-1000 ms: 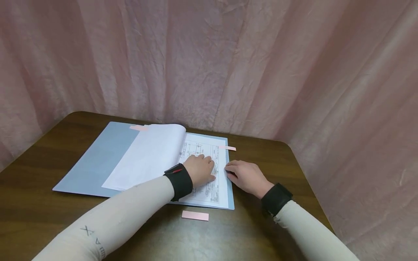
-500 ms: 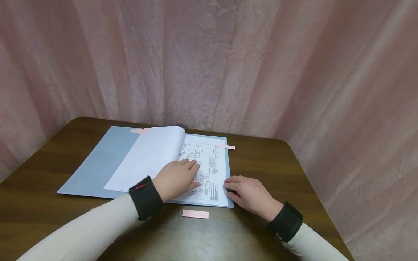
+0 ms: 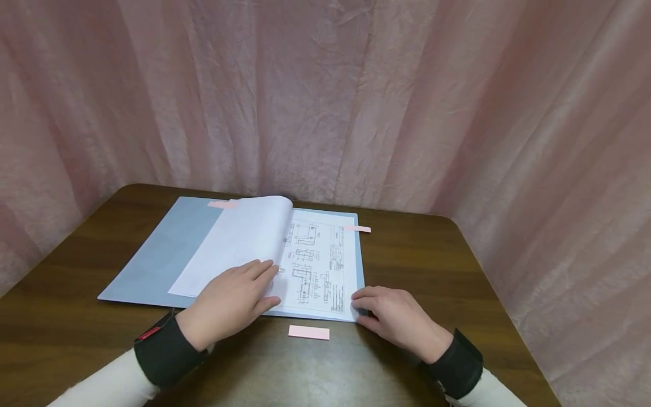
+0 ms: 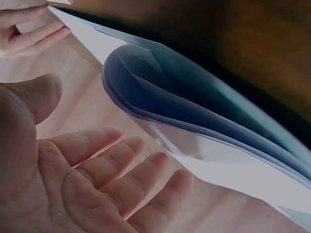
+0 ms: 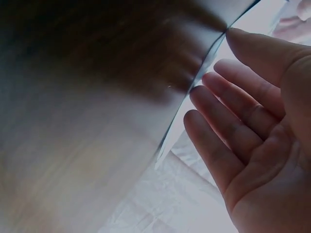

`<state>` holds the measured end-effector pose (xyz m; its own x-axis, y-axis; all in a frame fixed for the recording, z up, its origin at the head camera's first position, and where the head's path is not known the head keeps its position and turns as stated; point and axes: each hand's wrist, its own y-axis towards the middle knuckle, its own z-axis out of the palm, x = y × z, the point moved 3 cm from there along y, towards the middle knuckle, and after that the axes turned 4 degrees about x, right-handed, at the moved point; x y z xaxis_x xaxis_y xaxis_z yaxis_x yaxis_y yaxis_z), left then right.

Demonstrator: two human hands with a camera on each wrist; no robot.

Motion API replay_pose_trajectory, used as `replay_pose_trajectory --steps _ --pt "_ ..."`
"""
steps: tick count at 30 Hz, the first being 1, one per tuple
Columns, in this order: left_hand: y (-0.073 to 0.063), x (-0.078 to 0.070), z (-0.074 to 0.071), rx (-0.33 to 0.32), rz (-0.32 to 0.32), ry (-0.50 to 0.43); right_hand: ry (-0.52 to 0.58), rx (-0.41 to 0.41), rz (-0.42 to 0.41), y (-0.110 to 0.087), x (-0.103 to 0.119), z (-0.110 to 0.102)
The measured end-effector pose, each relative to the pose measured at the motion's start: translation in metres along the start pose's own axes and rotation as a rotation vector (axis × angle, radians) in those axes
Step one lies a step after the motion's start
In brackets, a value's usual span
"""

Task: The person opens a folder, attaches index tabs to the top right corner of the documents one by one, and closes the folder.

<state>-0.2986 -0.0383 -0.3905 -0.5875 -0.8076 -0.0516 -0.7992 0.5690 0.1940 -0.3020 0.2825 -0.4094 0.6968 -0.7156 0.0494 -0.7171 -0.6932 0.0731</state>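
Note:
A light blue folder lies spread on the wooden table. Several white pages are turned over to the left, their fold forming a rounded curl in the left wrist view. To the right, a sheet with technical drawings faces up. My left hand is palm down over the near part of the turned pages, fingers extended; whether it touches them is unclear. At the folder's near right corner, my right hand has its fingertips along the edge, fingers loosely bent.
A pink strip lies on the table in front of the folder. Pink tabs stick out at the right edge and at the top left of the pages. Behind the table hangs a pink curtain.
My left hand has moved left and toward me, off the drawing sheet to the turned pages. My right hand has slid toward me along the folder's right edge.

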Motion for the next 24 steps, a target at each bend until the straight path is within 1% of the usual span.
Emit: replay_pose_trajectory --steps 6,11,16,24 --pt "-0.018 0.016 0.000 -0.024 -0.067 -0.032 0.001 -0.021 0.011 -0.003 0.002 -0.001" --pt "-0.028 0.029 0.000 -0.065 -0.089 -0.046 -0.015 -0.042 0.018 -0.007 0.002 -0.002" --pt "-0.032 0.037 0.001 -0.083 -0.111 -0.087 -0.022 -0.058 0.015 -0.010 0.002 -0.003" --pt "-0.034 0.048 -0.002 -0.063 -0.167 -0.124 -0.019 -0.060 0.023 -0.008 0.002 -0.003"
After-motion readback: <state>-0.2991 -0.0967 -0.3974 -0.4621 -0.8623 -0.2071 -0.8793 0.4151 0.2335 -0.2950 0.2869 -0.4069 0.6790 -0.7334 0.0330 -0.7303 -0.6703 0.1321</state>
